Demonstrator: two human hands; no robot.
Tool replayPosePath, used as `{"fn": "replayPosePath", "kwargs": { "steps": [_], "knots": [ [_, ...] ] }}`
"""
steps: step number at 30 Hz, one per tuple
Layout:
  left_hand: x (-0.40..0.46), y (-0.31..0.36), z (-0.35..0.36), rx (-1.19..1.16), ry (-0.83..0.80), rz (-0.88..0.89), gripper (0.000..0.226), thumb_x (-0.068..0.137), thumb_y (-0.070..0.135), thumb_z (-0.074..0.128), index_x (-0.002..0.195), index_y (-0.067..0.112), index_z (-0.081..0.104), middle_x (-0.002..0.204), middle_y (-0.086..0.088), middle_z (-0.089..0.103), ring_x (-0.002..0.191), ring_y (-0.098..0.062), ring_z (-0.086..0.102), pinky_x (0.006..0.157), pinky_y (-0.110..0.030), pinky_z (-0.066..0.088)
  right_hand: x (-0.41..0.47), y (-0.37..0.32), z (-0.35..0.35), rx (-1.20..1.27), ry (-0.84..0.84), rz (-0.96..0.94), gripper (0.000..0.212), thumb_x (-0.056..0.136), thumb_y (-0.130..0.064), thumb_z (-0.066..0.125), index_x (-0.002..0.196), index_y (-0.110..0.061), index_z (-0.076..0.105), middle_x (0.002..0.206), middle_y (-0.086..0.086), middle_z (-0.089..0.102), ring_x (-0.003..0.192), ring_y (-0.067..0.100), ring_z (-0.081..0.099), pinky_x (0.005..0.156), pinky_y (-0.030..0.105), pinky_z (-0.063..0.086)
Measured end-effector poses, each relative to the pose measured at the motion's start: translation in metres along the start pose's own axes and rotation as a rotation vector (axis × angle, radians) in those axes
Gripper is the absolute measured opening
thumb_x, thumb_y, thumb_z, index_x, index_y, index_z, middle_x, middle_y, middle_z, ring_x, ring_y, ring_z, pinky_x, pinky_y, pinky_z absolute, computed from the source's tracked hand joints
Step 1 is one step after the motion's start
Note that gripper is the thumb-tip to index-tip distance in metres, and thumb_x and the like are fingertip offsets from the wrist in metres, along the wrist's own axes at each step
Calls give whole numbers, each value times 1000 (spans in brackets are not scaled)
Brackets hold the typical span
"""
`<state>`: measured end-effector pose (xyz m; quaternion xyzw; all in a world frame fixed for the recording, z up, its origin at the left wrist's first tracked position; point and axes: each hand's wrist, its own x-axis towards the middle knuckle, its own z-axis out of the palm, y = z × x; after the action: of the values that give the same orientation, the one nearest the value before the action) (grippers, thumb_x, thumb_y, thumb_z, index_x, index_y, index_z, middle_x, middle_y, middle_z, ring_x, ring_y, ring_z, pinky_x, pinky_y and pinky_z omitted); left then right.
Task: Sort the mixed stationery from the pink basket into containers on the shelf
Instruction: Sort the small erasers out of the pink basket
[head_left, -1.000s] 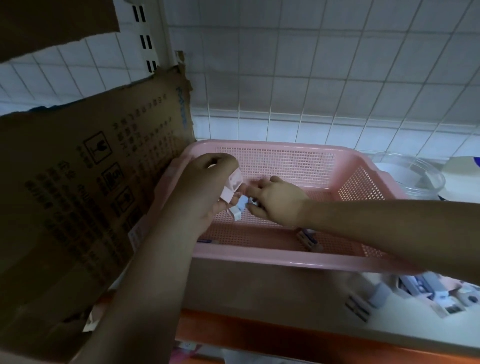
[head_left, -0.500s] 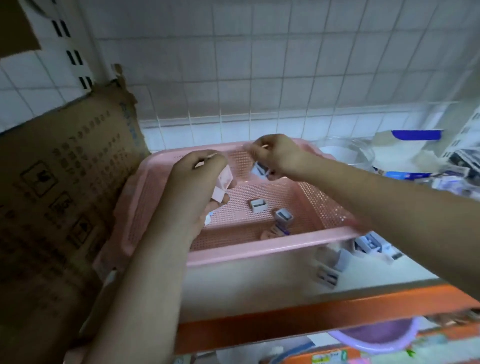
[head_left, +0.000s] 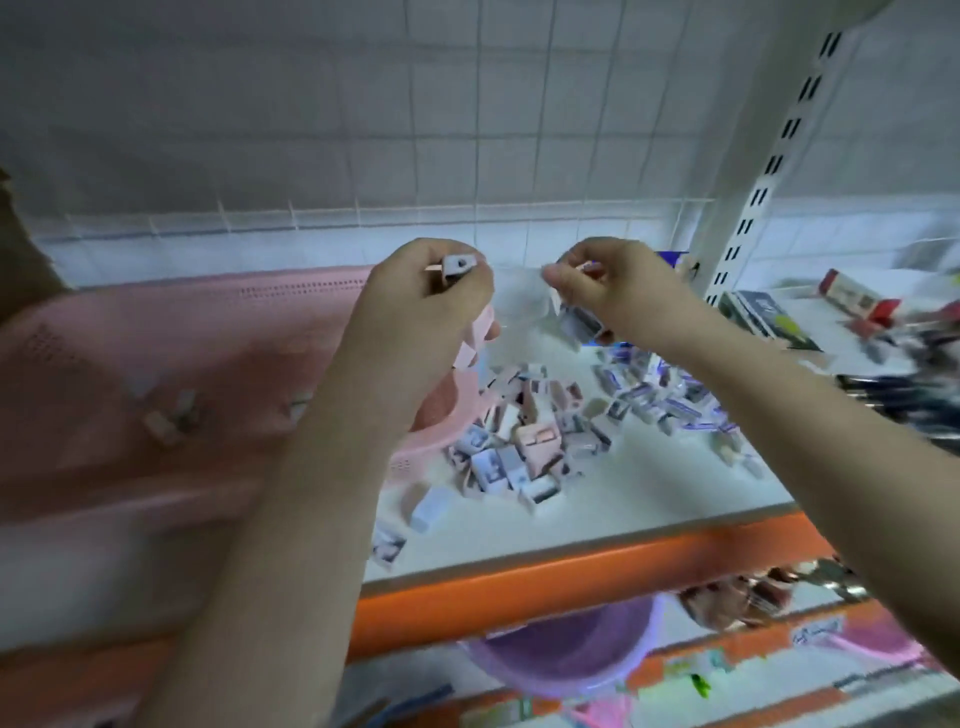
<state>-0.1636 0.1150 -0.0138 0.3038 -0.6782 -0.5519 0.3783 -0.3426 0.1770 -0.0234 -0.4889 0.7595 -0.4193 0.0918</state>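
hands now raised above the white shelf, out of the pink perforated plastic basket (head_left: 171, 364) where they were picking a second ago. left hand (head_left: 415, 306) pinches a small white boxed item (head_left: 458, 265); right hand (head_left: 618, 291) pinches the rim of a clear plastic container (head_left: 519, 317), so a drop looks near. a few pieces remain in the basket at the shelf's left end. loose small boxes (head_left: 524, 447) crowd the shelf middle toward its orange front edge (head_left: 571, 577), leaving little free room.
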Motion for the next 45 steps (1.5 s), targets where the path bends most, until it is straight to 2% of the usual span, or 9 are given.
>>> {"fn": "replayPosePath", "kwargs": {
  "steps": [4, 11, 24, 27, 32, 35, 39, 42, 45],
  "knots": [
    [-13, -1, 26, 176, 146, 98, 9, 91, 19, 55, 90, 16, 63, 77, -6, 66, 56, -3, 58, 51, -10, 40, 10, 23, 15, -5, -209, -54, 30, 92, -44, 52, 74, -21, 53, 40, -13, 52, 42, 10, 47, 45, 20, 43],
    [-21, -1, 54, 404, 308, 136, 15, 93, 16, 53, 87, 5, 61, 74, -11, 62, 49, -2, 50, 46, -8, 35, 15, 29, 0, 114, -323, -25, 14, 96, -23, 48, 90, -21, 60, 82, -2, 58, 63, 10, 49, 48, 17, 44],
    [18, -79, 104, 1073, 193, 221, 43, 98, 36, 40, 111, 5, 66, 121, -13, 60, 114, -28, 54, 99, -36, 39, -5, 58, -21, 935, 19, 625, 22, 97, -10, 46, 81, -15, 61, 69, 5, 55, 56, 18, 50, 53, 28, 38],
    [4, -59, 120, 658, 289, 177, 39, 100, 36, 37, 84, 10, 62, 83, -7, 62, 80, -25, 59, 72, -29, 44, -4, 49, -14, 877, 52, 524, 23, 95, -14, 43, 81, -18, 60, 67, 0, 56, 57, 17, 53, 58, 30, 38],
    [10, -31, 122, -838, 42, -699, 48, 99, 48, 36, 98, 4, 55, 71, -15, 65, 64, -25, 67, 60, -38, 57, -4, 15, -3, 607, -47, 132, 28, 101, -28, 37, 88, -20, 61, 74, -1, 57, 69, 14, 55, 67, 24, 44],
    [15, -35, 110, -1091, 142, -779, 30, 97, 26, 48, 82, 1, 54, 69, -13, 59, 63, -19, 58, 56, -28, 54, -4, 3, -3, 453, -40, 6, 26, 101, -25, 34, 101, -18, 58, 77, -7, 53, 69, 5, 51, 70, 20, 42],
    [21, -35, 101, -607, 170, -646, 17, 90, 11, 48, 73, 12, 50, 66, 0, 42, 43, -7, 34, 29, -13, 24, -6, 15, -21, 536, 131, 82, 26, 94, -2, 35, 105, -20, 51, 82, 5, 51, 67, 16, 48, 63, 24, 42],
    [21, -21, 111, 132, 73, -271, 19, 90, 22, 49, 78, 10, 59, 63, 0, 48, 46, -10, 39, 43, -20, 30, -21, 44, -49, 704, 205, 266, 25, 95, 2, 39, 111, -17, 43, 94, 2, 58, 73, 8, 63, 59, 19, 52],
    [23, -13, 149, 370, -74, -26, 28, 89, 28, 48, 82, 2, 58, 66, -4, 50, 56, -15, 43, 54, -28, 34, -46, 84, -74, 621, 292, 326, 10, 96, -3, 47, 102, -11, 45, 93, 8, 66, 67, 9, 69, 54, 22, 52]
  ]
}}
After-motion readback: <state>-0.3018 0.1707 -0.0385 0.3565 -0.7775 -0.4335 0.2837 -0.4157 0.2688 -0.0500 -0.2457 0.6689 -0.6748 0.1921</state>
